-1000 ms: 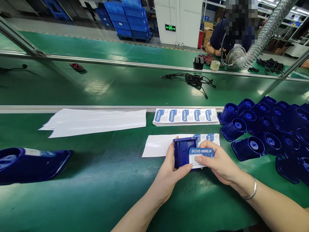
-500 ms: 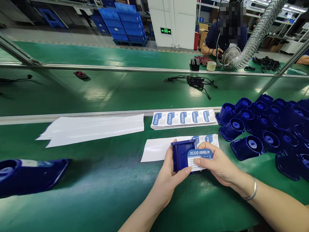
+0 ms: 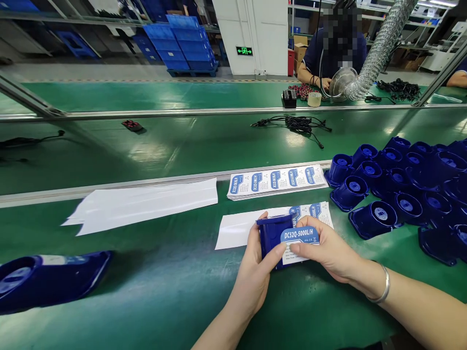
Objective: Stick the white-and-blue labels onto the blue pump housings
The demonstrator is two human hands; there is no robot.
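Observation:
My left hand is wrapped round a dark blue plastic housing, fingers behind it. Its thumb presses at the left edge of a blue-and-white sticker label printed "DC52Q-5000L/H". My right hand pinches this label between thumb and fingers, over the right part of the housing. Whether the label is stuck down cannot be made out. Behind both hands lies a label sheet, bare white at its left, with labels left at its right end.
A stack of label sheets lies farther back, beside white backing strips. Many blue housings crowd the right side. One labelled housing lies at the left. Black cables rest beyond the rail; a co-worker sits opposite.
The label has come down slightly against the housing, and my left thumb has moved onto its left edge. The view has tilted a little.

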